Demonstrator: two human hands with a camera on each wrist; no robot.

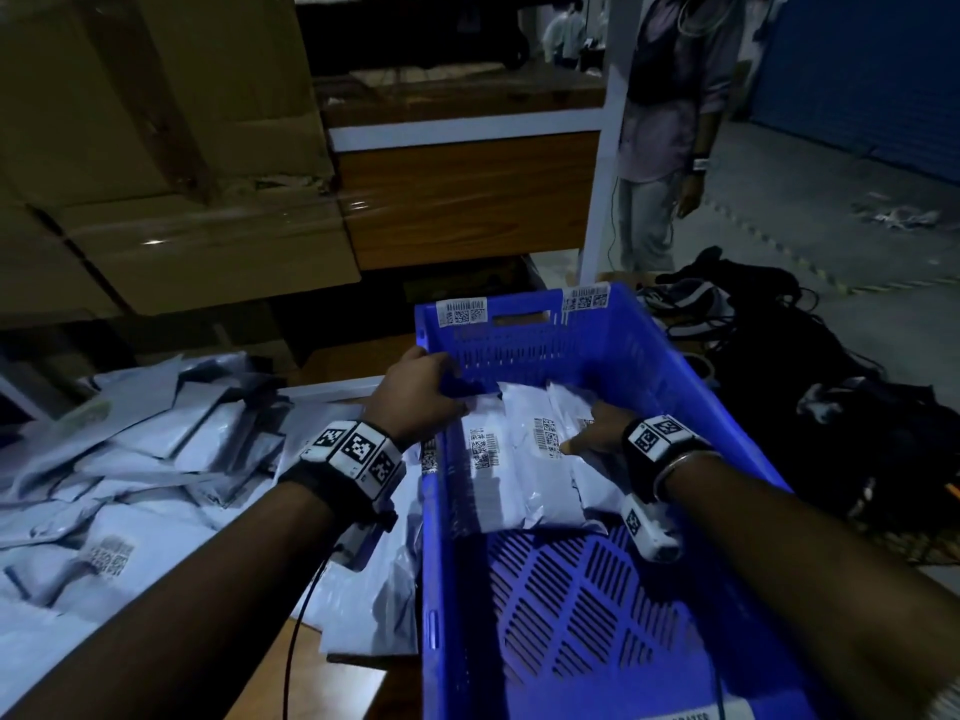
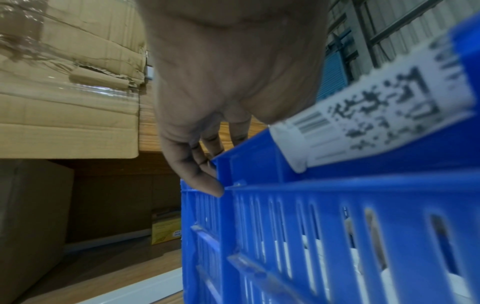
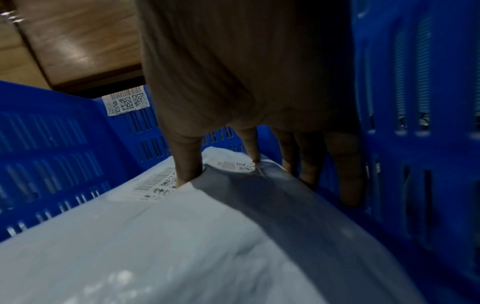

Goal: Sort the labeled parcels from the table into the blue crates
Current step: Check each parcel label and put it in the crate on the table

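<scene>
A blue slotted crate (image 1: 597,621) stands at the table's right end, with barcode stickers on its far rim. Several white labelled parcels (image 1: 498,475) lie against its far wall. My right hand (image 1: 597,431) is inside the crate and holds the rightmost parcel (image 3: 182,236). Its thumb and forefinger dig into the top, and the other fingers (image 3: 348,174) reach down between the parcel and the crate wall (image 3: 415,144). My left hand (image 1: 418,389) lies over the crate's left rim near the far corner. Its fingers (image 2: 205,170) hang fairly straight, one tip touching the rim (image 2: 259,185).
A heap of white parcels (image 1: 135,459) covers the table to the left of the crate. Wrapped cardboard boxes (image 1: 156,148) and a wooden shelf (image 1: 467,200) stand behind. A person (image 1: 670,122) stands at the back right, with dark bags and cables (image 1: 779,356) on the floor.
</scene>
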